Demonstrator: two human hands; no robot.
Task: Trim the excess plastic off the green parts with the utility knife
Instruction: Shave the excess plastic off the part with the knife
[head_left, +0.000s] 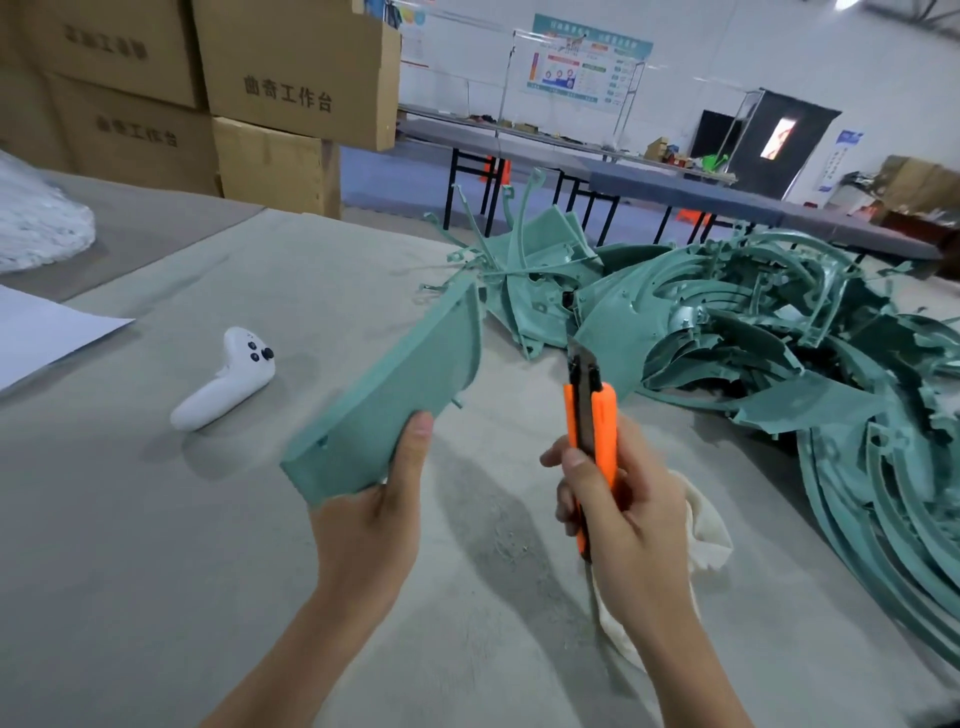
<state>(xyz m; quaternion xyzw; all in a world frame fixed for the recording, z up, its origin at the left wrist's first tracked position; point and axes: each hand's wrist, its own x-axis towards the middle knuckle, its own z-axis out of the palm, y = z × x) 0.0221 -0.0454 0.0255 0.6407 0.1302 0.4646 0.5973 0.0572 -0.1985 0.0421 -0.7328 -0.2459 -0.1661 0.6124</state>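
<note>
White controller (224, 378) on grey table (156, 519); cardboard boxes (291, 78) stacked behind; paper sheet (41, 338) at left edge

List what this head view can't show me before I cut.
Head view only:
- Fingers of the left hand: hidden behind the green part.
- Blade edge of the utility knife: blurred, too small to judge.
- The green pile: cut off by the right edge.
- The white cloth: mostly hidden under the right hand.

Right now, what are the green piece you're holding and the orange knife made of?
The green part looks like matte moulded plastic: thin walls with a raised rim. The utility knife seems to have a shiny orange plastic shell and a greyish, probably metal, blade.
</note>
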